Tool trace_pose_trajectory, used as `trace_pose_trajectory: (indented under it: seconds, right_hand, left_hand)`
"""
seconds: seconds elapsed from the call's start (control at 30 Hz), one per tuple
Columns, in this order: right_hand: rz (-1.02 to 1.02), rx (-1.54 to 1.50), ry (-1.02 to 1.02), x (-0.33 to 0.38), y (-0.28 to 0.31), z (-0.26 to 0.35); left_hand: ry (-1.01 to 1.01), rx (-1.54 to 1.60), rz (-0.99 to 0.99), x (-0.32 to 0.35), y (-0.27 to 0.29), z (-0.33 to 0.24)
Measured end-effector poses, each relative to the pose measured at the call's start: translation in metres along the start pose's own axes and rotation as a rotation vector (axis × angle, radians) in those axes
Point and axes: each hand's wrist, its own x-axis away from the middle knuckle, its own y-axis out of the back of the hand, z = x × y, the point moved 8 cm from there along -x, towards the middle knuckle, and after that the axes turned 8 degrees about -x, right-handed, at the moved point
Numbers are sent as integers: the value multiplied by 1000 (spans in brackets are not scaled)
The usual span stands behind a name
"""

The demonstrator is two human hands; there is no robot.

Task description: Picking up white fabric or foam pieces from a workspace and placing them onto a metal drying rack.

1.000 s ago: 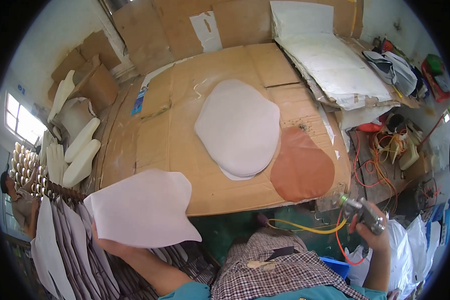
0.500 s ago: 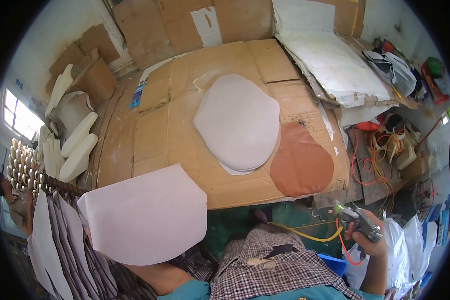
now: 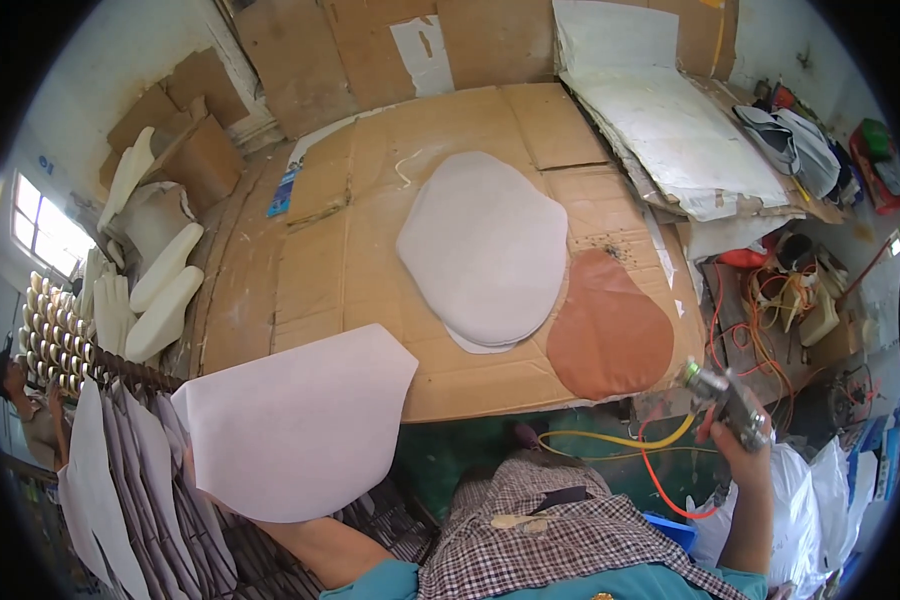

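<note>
1 pale-pink cut panel (image 3: pixel 300 425) at 8 o'clock hides most of the left hand (image 3: pixel 189 460), whose grip cannot be told; holding the panel level seems wise. The desk (image 3: pixel 312 265) has room at 10 o'clock. A brown leather-like cutout (image 3: pixel 613 325) nears its edge at 3; at 4, the right hand (image 3: pixel 742 447) curls around a spray gun (image 3: pixel 738 408).
</note>
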Motion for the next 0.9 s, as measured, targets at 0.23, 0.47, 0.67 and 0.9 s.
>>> trace_pose_trajectory:
  seconds: [0.23, 0.47, 0.67, 0.9]
  right_hand:
    - [-65, -92, -5, 13, -1, 1]
    - [6, -3, 33, 32, 13, 1]
    - [17, 51, -16, 34, 18, 8]
    - [84, -89, 12, 3, -23, -2]
  left_hand:
    - [64, 65, -11, 4, -13, -4]
    - [126, 125, -16, 7, -25, -8]
    - [186, 172, -48, 10, -27, -7]
    - [249, 225, -104, 16, -20, -11]
